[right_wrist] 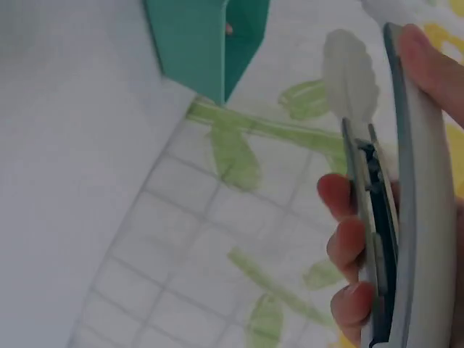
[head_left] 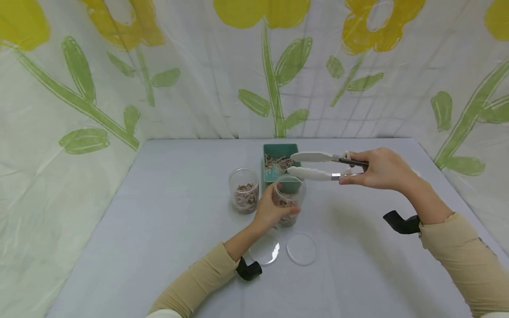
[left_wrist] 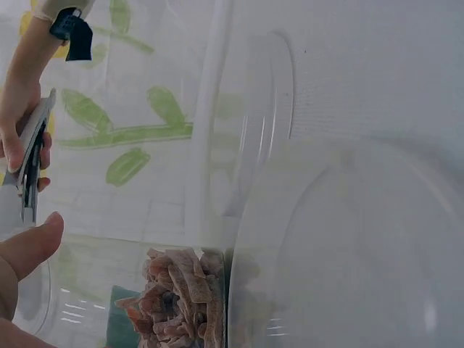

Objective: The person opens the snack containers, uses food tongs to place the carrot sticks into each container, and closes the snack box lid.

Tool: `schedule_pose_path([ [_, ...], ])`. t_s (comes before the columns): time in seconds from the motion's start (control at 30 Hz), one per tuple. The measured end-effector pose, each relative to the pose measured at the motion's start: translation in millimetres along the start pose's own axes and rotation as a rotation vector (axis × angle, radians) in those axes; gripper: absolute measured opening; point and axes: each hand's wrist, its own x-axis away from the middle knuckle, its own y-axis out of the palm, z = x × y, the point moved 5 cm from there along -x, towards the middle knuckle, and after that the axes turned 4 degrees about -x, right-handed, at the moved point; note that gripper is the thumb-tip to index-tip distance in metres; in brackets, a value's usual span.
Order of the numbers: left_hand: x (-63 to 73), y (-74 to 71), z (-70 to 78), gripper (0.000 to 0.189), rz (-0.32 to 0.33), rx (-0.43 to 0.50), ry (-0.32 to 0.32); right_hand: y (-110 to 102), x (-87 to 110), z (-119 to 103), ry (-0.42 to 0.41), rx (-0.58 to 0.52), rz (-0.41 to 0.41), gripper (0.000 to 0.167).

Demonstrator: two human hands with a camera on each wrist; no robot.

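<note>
This looks like a curtained booth (head_left: 191, 97). Sheets (head_left: 51, 190) printed with flowers (head_left: 261, 12) enclose a pale table (head_left: 179, 181) on three sides. The room beyond is hidden.

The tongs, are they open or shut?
Open: the right hand holds the tongs, and the head view shows a gap between their white tips.

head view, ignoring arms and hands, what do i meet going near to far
Two clear lids → two clear jars with brown strips inside → green container → flowered backdrop. The tongs are left out, as they overlap the container.
</note>
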Motion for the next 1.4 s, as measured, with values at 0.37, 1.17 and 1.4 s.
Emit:
schedule_pose_path([
  [0.37,2.6,-0.9,-1.4,0.086,-0.01,-0.097,0.006,-6,-79.3,-52,-0.078,0.476,-0.168,0.064],
  [1.17,3.5,-1.1,-4.4,0.082,0.006,-0.092,0.013,53,-171.9,-129,-0.094,1.066,-0.353,0.011],
  [1.4,4.7,-1.8,-3.8,0.082,0.01,-0.101,0.003,47,-171.9,-111,-0.052,1.037,-0.39,0.022],
])
